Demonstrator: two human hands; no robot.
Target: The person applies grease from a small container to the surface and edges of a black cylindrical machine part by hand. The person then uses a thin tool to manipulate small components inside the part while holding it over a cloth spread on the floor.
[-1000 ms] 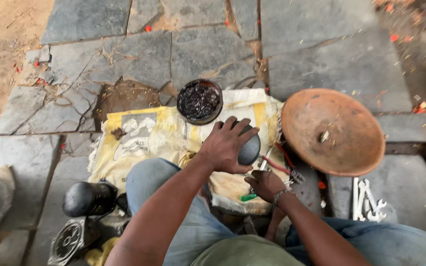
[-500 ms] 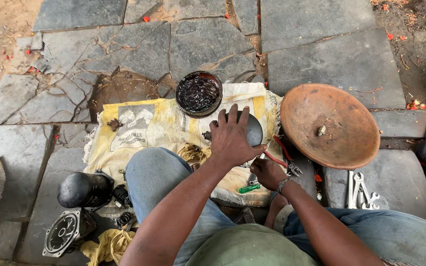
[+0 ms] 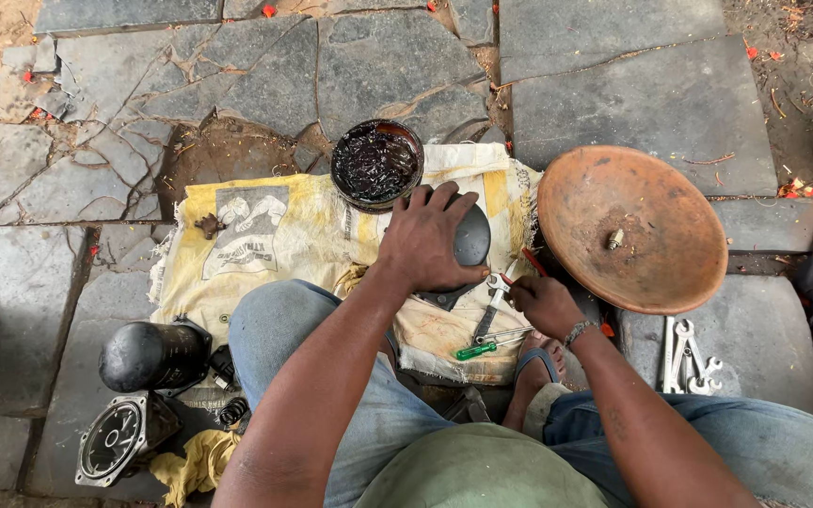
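Knees in blue jeans frame the lower view, the person seated on stone paving. Left hand lies palm down with fingers spread over a dark rounded metal part, pressing it flat rather than closing around it. That part rests on a stained yellow printed sack spread across the slabs, just in front of the knees. Right hand is closed around a small tool at the edge of the part; the tool's type cannot be made out. Beside that hand on the sack lie a wrench and a green-handled screwdriver.

To the person's left, off the sack, stand a black cylindrical housing, a round finned cover and a yellow rag. To the right, several spanners lie on a slab.

Farther out, a round tin of black grease sits at the sack's far edge, near the left fingertips. A rusty shallow dish with a central stud lies to the right, touching the sack's edge. Cracked grey flagstones extend beyond.
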